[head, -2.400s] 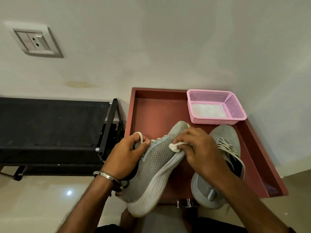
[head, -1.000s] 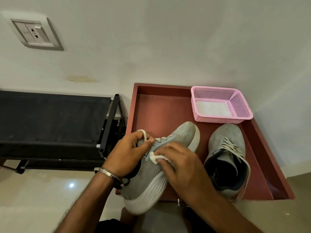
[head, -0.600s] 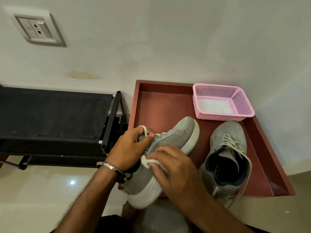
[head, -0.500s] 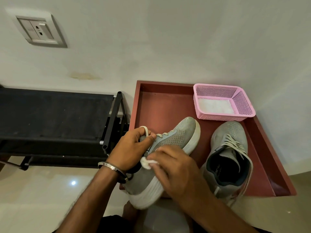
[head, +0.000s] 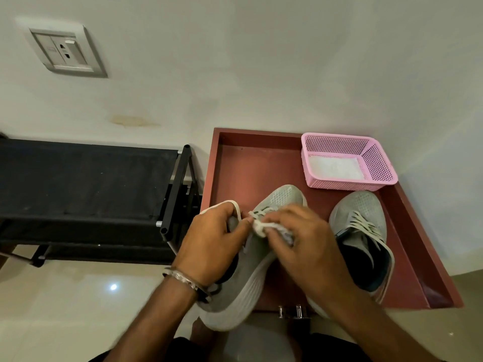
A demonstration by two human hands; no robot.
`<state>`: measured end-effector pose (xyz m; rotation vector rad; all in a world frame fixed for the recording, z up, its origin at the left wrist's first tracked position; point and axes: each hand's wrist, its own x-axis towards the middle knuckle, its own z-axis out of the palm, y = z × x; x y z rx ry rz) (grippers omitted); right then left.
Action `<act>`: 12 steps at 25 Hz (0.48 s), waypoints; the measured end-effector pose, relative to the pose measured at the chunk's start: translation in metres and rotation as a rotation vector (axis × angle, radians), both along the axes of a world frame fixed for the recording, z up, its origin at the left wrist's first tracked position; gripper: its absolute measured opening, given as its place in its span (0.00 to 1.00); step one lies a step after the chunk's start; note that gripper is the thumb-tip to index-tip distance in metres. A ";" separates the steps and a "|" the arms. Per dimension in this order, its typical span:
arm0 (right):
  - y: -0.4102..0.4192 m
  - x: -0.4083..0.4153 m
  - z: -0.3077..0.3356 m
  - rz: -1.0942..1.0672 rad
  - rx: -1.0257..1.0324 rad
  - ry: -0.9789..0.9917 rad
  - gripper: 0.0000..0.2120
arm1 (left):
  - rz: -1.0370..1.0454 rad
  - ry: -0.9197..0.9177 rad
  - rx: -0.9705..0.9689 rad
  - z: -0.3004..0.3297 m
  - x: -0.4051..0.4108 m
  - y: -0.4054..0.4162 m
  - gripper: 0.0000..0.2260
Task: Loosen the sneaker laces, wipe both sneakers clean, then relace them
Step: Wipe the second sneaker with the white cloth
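Here the grey mesh sneaker with a pale ribbed sole (head: pixel 248 280) tilts on its side over the red-brown wooden tray (head: pixel 251 168)'s near edge; the left hand (head: pixel 209 246) clasps its collar, a cream lace looped over the fingers; the right hand (head: pixel 300 246) pinches a small white wipe (head: pixel 262 227) against its upper; the second grey sneaker (head: pixel 363 231) lies at three o'clock, laces slack, below a pink perforated plastic basket (head: pixel 347 160).

two sneakers (head: pixel 251 259), one basket (head: pixel 347 163), perhaps one wipe (head: pixel 261 227)
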<state>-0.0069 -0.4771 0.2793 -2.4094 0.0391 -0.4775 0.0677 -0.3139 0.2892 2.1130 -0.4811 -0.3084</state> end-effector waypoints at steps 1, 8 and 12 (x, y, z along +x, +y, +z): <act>-0.016 0.006 -0.003 -0.111 0.009 0.005 0.06 | 0.005 -0.099 0.051 0.002 -0.010 -0.004 0.10; -0.036 0.015 -0.015 -0.226 -0.002 0.207 0.06 | -0.144 -0.263 0.153 0.001 -0.052 -0.026 0.08; -0.037 0.017 -0.018 -0.241 -0.057 0.242 0.05 | -0.174 -0.092 0.109 0.012 -0.057 -0.020 0.08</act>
